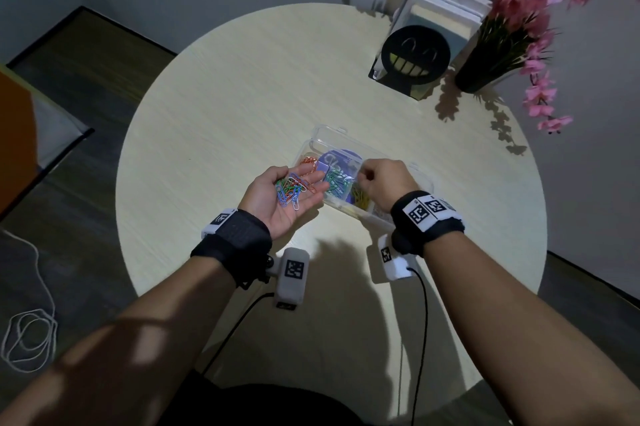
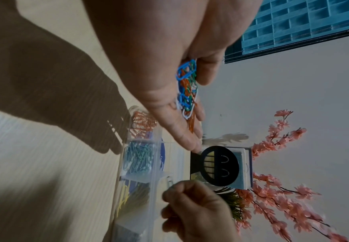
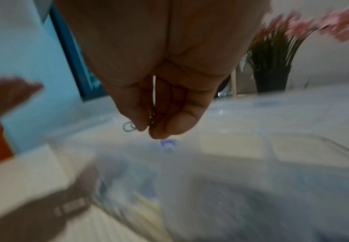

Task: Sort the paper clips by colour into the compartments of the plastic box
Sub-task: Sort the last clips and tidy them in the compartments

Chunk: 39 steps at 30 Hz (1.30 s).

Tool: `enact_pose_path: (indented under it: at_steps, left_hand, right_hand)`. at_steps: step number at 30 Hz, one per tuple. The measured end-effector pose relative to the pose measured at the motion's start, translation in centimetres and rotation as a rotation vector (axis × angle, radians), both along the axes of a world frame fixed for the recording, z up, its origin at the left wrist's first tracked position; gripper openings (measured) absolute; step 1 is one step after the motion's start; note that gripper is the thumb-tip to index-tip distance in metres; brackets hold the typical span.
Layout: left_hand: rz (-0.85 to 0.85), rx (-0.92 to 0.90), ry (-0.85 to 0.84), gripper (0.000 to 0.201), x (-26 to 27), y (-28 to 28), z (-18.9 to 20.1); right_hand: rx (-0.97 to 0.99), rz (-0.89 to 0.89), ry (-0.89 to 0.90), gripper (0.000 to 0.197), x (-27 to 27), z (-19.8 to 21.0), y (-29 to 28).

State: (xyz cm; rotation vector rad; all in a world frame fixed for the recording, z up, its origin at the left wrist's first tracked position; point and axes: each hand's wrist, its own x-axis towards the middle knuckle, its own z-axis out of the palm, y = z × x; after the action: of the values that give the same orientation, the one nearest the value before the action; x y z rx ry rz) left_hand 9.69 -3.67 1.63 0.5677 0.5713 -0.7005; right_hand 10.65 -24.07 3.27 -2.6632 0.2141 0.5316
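Observation:
My left hand point(image 1: 287, 193) lies palm up and open just left of the clear plastic box point(image 1: 349, 210), carrying a small pile of blue, green, orange and white paper clips point(image 1: 292, 188). From the left wrist the pile point(image 2: 186, 88) rests along the fingers. The box compartments hold orange clips point(image 1: 308, 161), green clips point(image 1: 336, 180) and yellow clips point(image 1: 360, 198). My right hand point(image 1: 377, 180) hovers over the box with its fingers curled, pinching one pale paper clip point(image 3: 129, 126). That clip point(image 2: 169, 180) sticks out above the fist.
The box sits on a round pale wooden table point(image 1: 242, 96), its lid point(image 1: 325, 136) open at the back. A black smiley bookend with books point(image 1: 415, 58) and a dark vase of pink flowers point(image 1: 485, 69) stand at the far right. A white cord point(image 1: 31, 339) lies on the floor.

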Motion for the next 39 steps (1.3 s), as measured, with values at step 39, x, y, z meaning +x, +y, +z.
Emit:
enact_pose_path:
  at_steps: [39]
  left_hand:
    - [-0.195, -0.189, -0.121, 0.042, -4.0, 3.2, 7.0]
  right_hand:
    - [0.141, -0.059, -0.300, 0.019, -8.7, 8.7, 11.8]
